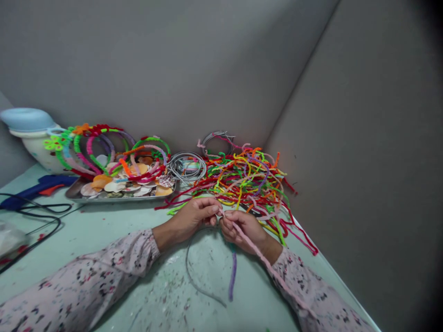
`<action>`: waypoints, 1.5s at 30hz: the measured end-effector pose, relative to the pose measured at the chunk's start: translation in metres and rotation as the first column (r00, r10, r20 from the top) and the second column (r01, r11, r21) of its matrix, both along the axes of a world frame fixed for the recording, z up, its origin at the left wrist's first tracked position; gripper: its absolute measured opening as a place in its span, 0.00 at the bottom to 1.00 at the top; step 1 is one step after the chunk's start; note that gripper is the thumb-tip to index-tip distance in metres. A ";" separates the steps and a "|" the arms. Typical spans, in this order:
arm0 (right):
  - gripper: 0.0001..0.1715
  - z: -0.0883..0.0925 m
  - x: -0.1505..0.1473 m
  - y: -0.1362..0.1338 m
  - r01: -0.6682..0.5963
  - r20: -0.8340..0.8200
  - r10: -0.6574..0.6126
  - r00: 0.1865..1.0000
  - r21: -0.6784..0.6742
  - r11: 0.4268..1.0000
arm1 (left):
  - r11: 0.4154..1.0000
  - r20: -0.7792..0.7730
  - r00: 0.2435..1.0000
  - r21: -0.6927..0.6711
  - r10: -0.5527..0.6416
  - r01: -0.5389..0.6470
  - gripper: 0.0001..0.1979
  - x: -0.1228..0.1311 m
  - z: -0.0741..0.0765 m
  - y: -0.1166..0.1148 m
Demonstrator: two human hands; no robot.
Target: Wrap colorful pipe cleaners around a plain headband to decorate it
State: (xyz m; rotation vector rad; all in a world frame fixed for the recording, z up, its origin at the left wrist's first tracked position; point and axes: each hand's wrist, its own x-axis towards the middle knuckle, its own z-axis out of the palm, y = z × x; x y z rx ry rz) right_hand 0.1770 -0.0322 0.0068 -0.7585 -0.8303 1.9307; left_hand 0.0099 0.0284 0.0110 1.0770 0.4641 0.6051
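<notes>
Pink fuzzy chenille stem [256,251]: one end sits between the two hands, mid-picture above the table [159,286]; the tail runs back over the right hand and along the floral-print sleeve [320,290] of that arm.

Left hand [192,217]: thumb and forefinger pinched together on the stem's tip, other fingers curled. Right hand [245,230]: closed, thumb over forefinger, stem pinched just beside the tip.

Thin grey headband hoop [188,269] hangs below, one leg bare, the other with a purple fuzzy wrapped end [232,281]. Hands hide its top; can't tell which fingers, if any, grip it.

Handling, my read: stem is near weightless, soft pile on a bendy wire core. Should keep any bend you give it; pile grips, so low slip risk. Hard creases could fatigue the wire, and the cut tip may prick. Hoop looks springy and smoother, so likelier to spin under the fingers. Best hold: pinch the stem close to its tip, short free length, tail left loose; steady the hoop right beside the pinch.
</notes>
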 end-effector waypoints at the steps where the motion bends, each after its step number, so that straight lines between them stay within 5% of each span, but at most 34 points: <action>1: 0.13 -0.001 0.001 0.001 -0.005 -0.008 0.005 1.000 0.000 1.000 | 1.000 0.004 1.000 -0.007 0.000 0.000 0.12 0.000 0.000 0.000; 7: 0.14 -0.003 0.003 0.002 -0.033 -0.060 0.033 0.998 -0.004 0.999 | 1.000 0.009 1.000 0.024 0.001 -0.001 0.12 0.001 0.001 -0.001; 20: 0.15 0.000 0.003 0.001 -0.042 -0.066 0.039 0.997 -0.039 0.998 | 0.880 -0.186 0.970 0.472 0.158 -0.054 0.08 0.000 0.002 -0.005; 29: 0.11 -0.001 0.003 0.002 0.025 0.048 -0.022 0.999 -0.070 0.997 | 0.644 -0.270 0.890 0.765 0.367 -0.034 0.08 -0.002 0.007 -0.010; 39: 0.10 0.003 0.003 0.003 0.103 0.285 -0.118 0.951 0.067 0.992 | 0.246 -0.209 0.818 0.966 0.536 0.086 0.07 -0.004 0.003 -0.011; 42: 0.10 0.006 0.004 0.003 0.100 0.318 -0.118 0.941 0.073 0.992 | 0.199 -0.213 0.806 0.973 0.552 0.120 0.08 -0.005 0.001 -0.010; 45: 0.11 0.005 0.005 0.003 0.086 0.316 -0.106 0.943 0.074 0.994 | 0.284 -0.214 0.829 0.956 0.516 0.070 0.08 -0.004 0.003 -0.009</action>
